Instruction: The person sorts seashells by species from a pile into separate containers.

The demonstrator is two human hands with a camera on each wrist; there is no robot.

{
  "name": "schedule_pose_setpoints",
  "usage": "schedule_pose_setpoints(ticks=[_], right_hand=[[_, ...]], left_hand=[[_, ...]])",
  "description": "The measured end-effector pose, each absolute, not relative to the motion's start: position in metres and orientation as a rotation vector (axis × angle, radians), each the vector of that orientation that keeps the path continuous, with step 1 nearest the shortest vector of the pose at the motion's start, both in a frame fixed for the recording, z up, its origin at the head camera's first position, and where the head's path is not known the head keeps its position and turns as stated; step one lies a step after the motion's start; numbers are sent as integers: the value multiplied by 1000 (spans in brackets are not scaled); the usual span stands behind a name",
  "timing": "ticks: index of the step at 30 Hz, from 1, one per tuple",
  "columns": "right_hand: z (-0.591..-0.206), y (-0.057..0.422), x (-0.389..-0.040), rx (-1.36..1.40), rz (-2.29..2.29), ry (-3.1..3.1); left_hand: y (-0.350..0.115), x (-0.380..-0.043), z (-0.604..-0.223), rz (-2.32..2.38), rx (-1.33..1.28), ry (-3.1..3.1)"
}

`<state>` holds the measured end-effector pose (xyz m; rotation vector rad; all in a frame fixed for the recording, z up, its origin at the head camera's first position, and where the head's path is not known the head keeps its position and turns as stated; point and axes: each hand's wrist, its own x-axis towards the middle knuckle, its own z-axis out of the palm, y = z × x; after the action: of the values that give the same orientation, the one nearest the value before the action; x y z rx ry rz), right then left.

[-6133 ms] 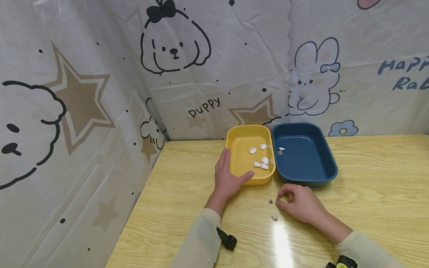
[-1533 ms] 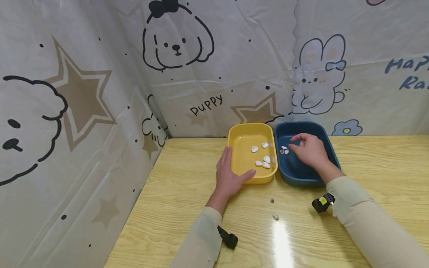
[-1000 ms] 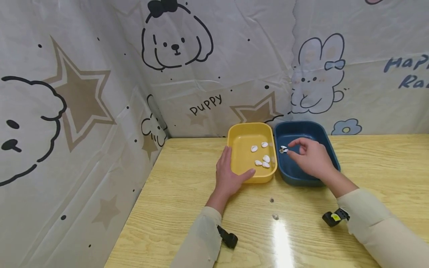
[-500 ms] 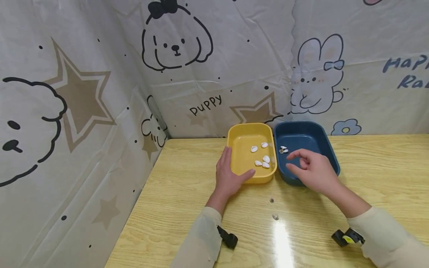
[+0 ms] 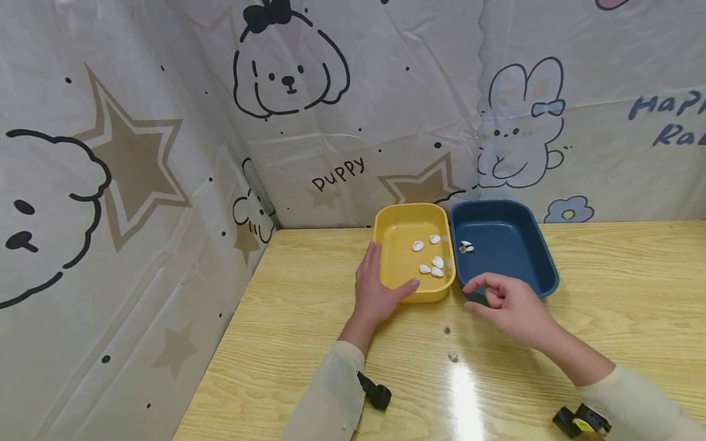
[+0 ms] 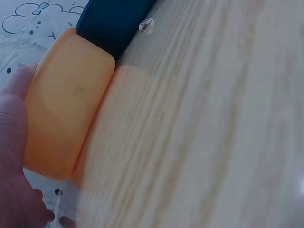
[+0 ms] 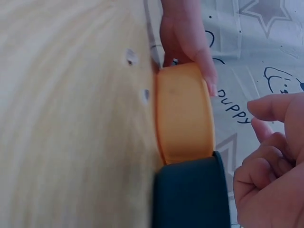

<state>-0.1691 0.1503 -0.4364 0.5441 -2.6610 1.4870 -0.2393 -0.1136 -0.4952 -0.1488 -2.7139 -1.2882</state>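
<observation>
My left hand [image 5: 377, 297] rests at the front left corner of a yellow tray [image 5: 415, 208]; its straight fingers lie along the left side and its thumb reaches over the front rim. Several white seashells [image 5: 438, 262] lie in that tray. My right hand [image 5: 515, 309] hovers over the front edge of a dark blue tray [image 5: 504, 245], thumb and index finger apart with nothing between them. A small cluster of seashells [image 5: 466, 247] sits near the blue tray's left wall. Two small greyish seashells [image 5: 453, 358] lie apart on the table in front of the trays.
The wooden table [image 5: 298, 318] runs up to a cloth backdrop [image 5: 358, 61] with cartoon prints behind and at the left. Both trays stand side by side near that cloth. A bright reflection streaks the table's front. Each forearm wears a black wrist device [image 5: 377, 395].
Six seconds ago the right hand was at a small shell on the table; the blue tray's cluster has since gained a shell. The right hand has drawn back toward the front; the left hand stays put.
</observation>
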Motion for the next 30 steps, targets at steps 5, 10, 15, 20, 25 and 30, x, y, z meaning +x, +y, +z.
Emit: schedule_pose_setpoints(ticks=[5,10,15,20,25,30], right_hand=[[-447,150,-165,643,1595,-2673],[-456,151,-163,778,1646,-2685],[-464,152,-164,920,1684,-2708],[-474,153,-166,1021,1690,-2722],[-480,152,-168,1161,1698,-2728],[-483,150,-170,1261,1731,-2748]], left_hand=[[-114,-238,-494,-1305,-157,-2701],[-114,-238,-494,-1302,-158,-2698],[-114,-239,-495,-1293,-162,-2695],[-114,-238,-495,-1293,-165,-2687],[-114,-239,-496,-1289,-168,-2681],[-113,-239,-496,-1289,-169,-2686]])
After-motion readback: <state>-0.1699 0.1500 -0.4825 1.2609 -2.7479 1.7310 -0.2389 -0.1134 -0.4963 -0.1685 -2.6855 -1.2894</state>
